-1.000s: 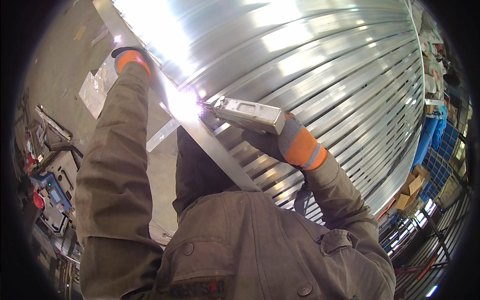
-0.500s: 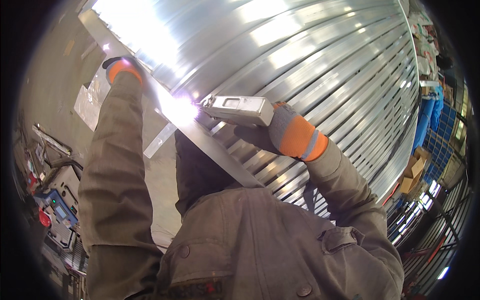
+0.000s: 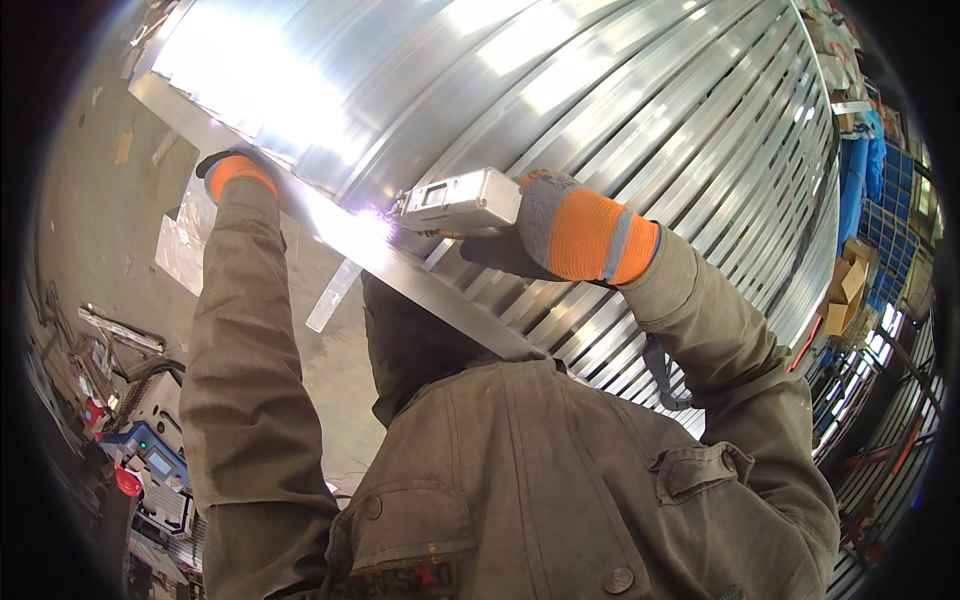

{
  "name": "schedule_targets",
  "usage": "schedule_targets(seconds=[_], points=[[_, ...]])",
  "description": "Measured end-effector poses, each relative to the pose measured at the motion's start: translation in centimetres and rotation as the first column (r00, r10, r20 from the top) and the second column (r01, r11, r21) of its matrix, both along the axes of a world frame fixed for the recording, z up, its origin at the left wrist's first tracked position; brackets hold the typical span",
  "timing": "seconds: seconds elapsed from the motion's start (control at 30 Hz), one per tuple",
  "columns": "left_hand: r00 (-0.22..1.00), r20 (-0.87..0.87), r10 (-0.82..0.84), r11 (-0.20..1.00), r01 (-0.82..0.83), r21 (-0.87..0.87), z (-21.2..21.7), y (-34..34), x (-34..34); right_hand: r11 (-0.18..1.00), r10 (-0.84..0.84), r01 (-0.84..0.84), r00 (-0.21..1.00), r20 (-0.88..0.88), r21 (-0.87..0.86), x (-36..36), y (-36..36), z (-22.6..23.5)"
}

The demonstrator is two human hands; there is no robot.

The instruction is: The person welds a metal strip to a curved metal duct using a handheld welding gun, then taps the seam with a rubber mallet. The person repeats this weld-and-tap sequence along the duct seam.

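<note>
My right hand (image 3: 580,228), in a grey and orange glove, is closed around a silver handheld welding gun (image 3: 462,200). The gun points left, and its nozzle meets a bright violet-white glow (image 3: 374,226) at the flat outer bar (image 3: 430,296) of a large slatted metal panel (image 3: 640,130). Farther up the same bar, my left hand (image 3: 236,174) lies at its edge, in an orange glove with dark fingers. Its fingers curl against the bar and are partly hidden by the cuff and sleeve. White glare washes out the panel's far left part.
A machine with a blue front and small screen (image 3: 158,458) stands at the lower left. A narrow metal strip (image 3: 334,296) shows below the bar, and a clear sheet (image 3: 186,240) lies on the floor. To the right are a cardboard box (image 3: 848,290) and blue mesh (image 3: 900,230).
The whole view has shifted slightly, with the panel lower at the far left. The glow at the nozzle looks smaller. Both hands keep their holds.
</note>
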State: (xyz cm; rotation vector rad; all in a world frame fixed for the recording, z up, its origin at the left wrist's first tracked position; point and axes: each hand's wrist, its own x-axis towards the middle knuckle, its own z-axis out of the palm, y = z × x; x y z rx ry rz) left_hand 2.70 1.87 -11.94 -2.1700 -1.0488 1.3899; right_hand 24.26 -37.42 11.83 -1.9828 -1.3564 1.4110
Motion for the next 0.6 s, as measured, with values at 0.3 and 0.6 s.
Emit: schedule_targets(seconds=[0.3,0.6], points=[[0.997,-0.014,-0.08,0.996,0.08,-0.049,2.2,0.6,0.5,0.998,0.023,-0.028,0.995,0.092,0.053,0.4,-0.3,1.4],[0.995,0.027,-0.097,0.995,0.096,0.034,4.6,-1.1,1.2,0.999,-0.014,0.016,0.999,0.044,-0.032,-0.2,-1.8,-1.2]])
